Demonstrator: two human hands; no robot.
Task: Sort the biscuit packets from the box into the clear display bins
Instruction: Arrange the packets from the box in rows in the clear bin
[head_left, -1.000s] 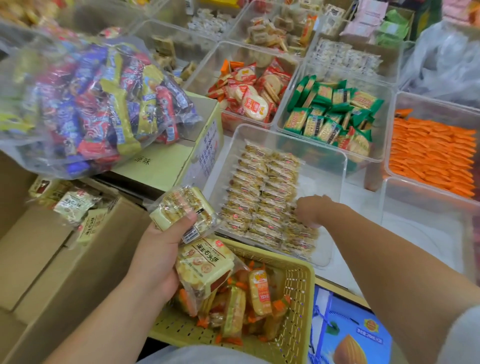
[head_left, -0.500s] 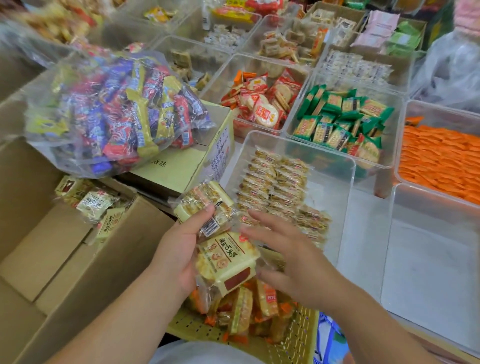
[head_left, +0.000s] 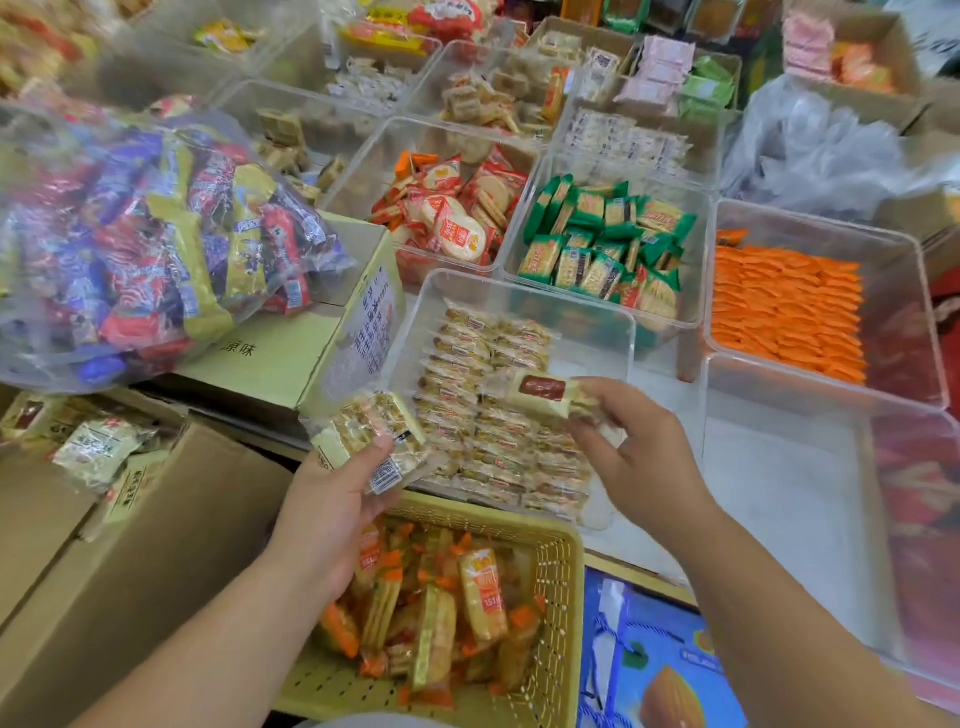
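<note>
Over the near clear bin (head_left: 530, 291), your right hand (head_left: 644, 462) pinched one biscuit packet (head_left: 543, 391) between thumb and fingertips, red label up. The packet hung just above the rows (head_left: 483, 395) of like packets already laid flat inside, and it had not yet touched them. Your left hand (head_left: 332, 514) was clamped on the spare packets (head_left: 371, 436), thumb pressed across the top. It held them beside the bin's near-left corner and above the yellow basket (head_left: 563, 561). How many packets it held I could not tell.

You seemed to be mid-placement: one packet was going in while the other hand served as the feeder. The cardboard box (head_left: 171, 519) at your left showed more of the same packets at its far end, so the sorting looked far from finished.

The next move called for lowering the pinched packet flat into the open right side of the bin. It should line up with the neighbouring column and face the same way before you let go. After that, your right hand would need to reach back to the left for another packet.
</note>
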